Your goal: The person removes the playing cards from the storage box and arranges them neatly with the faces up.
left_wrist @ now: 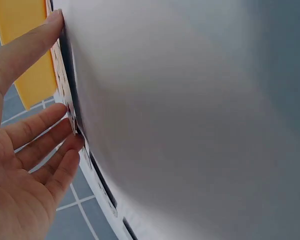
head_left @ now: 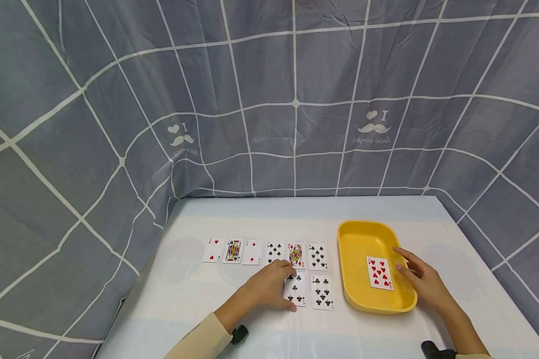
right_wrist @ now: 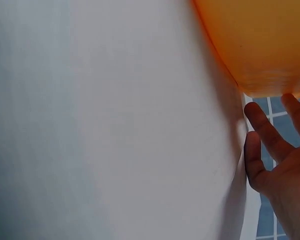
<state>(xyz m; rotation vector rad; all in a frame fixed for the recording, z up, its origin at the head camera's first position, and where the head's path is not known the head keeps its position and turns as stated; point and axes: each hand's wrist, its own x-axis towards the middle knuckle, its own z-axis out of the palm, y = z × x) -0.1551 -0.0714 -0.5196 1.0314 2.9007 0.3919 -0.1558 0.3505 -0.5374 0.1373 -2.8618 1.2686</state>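
Note:
In the head view my left hand (head_left: 269, 285) spans a five of clubs card (head_left: 296, 295), thumb at its near edge and fingertips at its far edge. The left wrist view shows the hand (left_wrist: 27, 165) with thumb and fingers at opposite ends of the card, seen edge-on. Just right of it lies a seven of clubs (head_left: 323, 293). My right hand (head_left: 424, 279) rests on the right rim of a yellow tray (head_left: 359, 296), its thumb and index fingertip reaching over the edge. Inside the tray is a face-up hearts card (head_left: 380, 273).
Behind the left hand runs a row of face-up cards, from a two of hearts (head_left: 213, 251) to an eight of spades (head_left: 318, 257). They lie on a pale-covered table (head_left: 184, 309). Grey gridded cloth (head_left: 269, 124) hangs behind and at both sides.

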